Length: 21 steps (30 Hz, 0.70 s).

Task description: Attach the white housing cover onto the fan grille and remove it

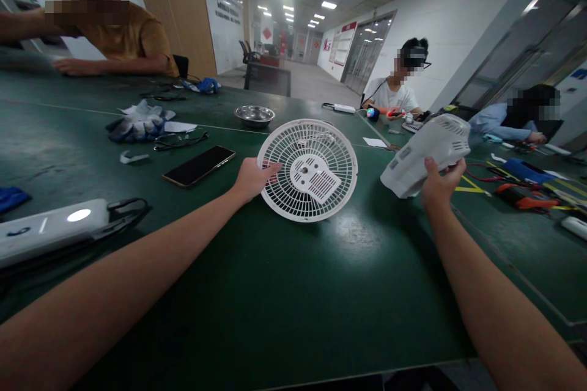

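My left hand (254,179) grips the left rim of a round white fan grille (315,174), thumb on its face and fingers behind the bars. The grille is held up above the green table, its slotted centre plate facing me. On the right, my right hand (441,182) is closed around a white plastic fan housing (424,153) with vents at its upper end. That housing is tilted and held above the table, apart from the grille. Left of my left hand lies a black smartphone (199,166).
A metal bowl (255,115) stands behind the grille. Work gloves (140,122), a black cable (181,142) and a white power strip (55,226) lie to the left. An orange-and-black multimeter (527,197) lies at right. Several other people sit around the green table (275,293).
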### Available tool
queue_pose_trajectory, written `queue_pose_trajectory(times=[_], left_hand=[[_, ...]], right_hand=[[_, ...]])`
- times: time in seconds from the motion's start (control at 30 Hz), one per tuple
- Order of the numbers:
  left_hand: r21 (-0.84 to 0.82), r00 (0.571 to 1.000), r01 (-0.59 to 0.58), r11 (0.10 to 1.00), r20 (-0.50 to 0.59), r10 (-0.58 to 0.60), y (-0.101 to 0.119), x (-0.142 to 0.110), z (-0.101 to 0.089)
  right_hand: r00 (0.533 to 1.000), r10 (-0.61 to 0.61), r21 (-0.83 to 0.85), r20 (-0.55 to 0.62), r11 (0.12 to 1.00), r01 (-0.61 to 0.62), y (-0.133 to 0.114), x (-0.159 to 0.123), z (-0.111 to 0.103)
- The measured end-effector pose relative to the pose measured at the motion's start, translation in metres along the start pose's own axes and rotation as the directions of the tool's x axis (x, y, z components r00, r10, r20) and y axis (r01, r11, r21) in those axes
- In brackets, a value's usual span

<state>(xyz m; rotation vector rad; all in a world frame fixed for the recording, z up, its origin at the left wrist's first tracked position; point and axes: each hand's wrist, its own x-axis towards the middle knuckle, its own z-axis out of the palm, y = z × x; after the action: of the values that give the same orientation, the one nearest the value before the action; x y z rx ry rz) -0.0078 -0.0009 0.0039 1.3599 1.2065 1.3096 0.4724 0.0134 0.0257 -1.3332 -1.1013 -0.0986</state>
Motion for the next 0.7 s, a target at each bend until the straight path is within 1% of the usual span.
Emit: queue_pose_trajectory(times=[0.07, 0.1, 0.2, 0.27, 0.3, 0.37, 0.43, 0.47, 0.57, 0.63, 0.7], left_hand=[[-0.012, 1.0, 0.011, 1.0, -0.001, -0.011, 0.001, 0.0, 0.0], [-0.014, 1.0, 0.019, 1.0, -0.003, -0.019, 0.001, 0.0, 0.0], [-0.005, 1.0, 0.025, 1.0, -0.004, -0.025, 0.002, -0.001, 0.001], [-0.005, 1.0, 0.011, 1.0, -0.003, -0.011, 0.001, 0.0, 0.001], [-0.008, 1.0, 0.005, 1.0, -0.001, -0.005, 0.001, 0.0, 0.0], [-0.009, 1.0, -0.001, 1.0, 0.001, 0.001, -0.001, 0.0, 0.0], [-0.005, 1.0, 0.001, 1.0, 0.005, -0.001, -0.002, 0.001, -0.001], [-0.003, 1.0, 0.001, 1.0, 0.007, -0.001, -0.003, 0.001, -0.001], [-0.004, 1.0, -0.004, 1.0, 0.01, 0.004, -0.003, 0.001, -0.002], [-0.005, 1.0, -0.01, 1.0, 0.016, 0.01, -0.002, 0.001, -0.001], [-0.008, 1.0, -0.008, 1.0, 0.011, 0.008, -0.001, 0.001, 0.0]], right_hand=[[1.0, 0.009, -0.016, -0.013, 1.0, -0.01, 0.0, 0.001, -0.002], [0.999, -0.008, -0.021, -0.032, 1.0, 0.007, -0.001, 0.001, -0.004], [0.982, -0.147, -0.042, -0.118, 0.989, 0.143, -0.014, -0.002, -0.008], [0.964, -0.239, -0.073, -0.12, 0.97, 0.231, -0.029, -0.009, -0.007], [0.961, -0.261, -0.083, -0.087, 0.964, 0.254, -0.037, -0.014, -0.005], [0.97, -0.244, -0.077, -0.012, 0.967, 0.242, -0.054, -0.027, 0.003], [0.972, -0.206, -0.091, 0.111, 0.972, 0.217, -0.066, -0.043, 0.015], [0.965, -0.19, -0.094, 0.183, 0.973, 0.21, -0.071, -0.051, 0.021], [0.924, -0.102, -0.129, 0.368, 0.979, 0.159, -0.075, -0.074, 0.04], [0.883, -0.012, -0.177, 0.47, 0.978, 0.107, -0.073, -0.085, 0.051], [0.834, 0.087, -0.248, 0.545, 0.967, 0.061, -0.07, -0.092, 0.058]])
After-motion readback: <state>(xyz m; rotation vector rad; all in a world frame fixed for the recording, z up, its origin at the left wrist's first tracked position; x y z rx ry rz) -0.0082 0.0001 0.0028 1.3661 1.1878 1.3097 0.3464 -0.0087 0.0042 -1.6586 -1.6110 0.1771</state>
